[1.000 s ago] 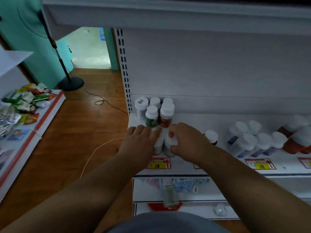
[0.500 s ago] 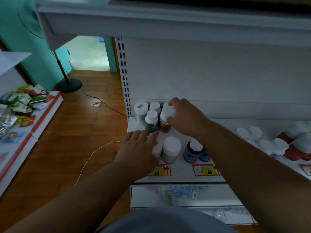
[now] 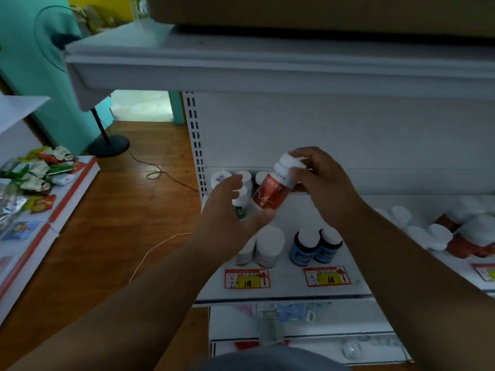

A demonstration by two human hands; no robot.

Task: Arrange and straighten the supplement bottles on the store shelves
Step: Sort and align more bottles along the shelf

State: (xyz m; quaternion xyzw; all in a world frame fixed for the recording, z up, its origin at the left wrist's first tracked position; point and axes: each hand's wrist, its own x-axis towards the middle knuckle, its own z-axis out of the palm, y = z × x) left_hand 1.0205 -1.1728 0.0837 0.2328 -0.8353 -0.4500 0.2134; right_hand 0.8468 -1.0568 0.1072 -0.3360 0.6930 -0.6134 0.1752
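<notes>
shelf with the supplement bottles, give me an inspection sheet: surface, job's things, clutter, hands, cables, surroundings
surface: white shelf, price tags 18 and 68 on its front edge.
job's things: red-label bottle lifted and tilted; green-label bottle and white-capped bottles at the back left; two pale bottles and two blue bottles at the front; red bottles and more white caps at the right.
clutter: packets on the shelf below, too blurred to name.
hands: right hand grips the red-label bottle by its cap end; left hand, fingers spread, is under its base.
cables: black cord and white cord on the floor.
surroundings: wooden floor, standing fan, snack packets on a low left shelf.
</notes>
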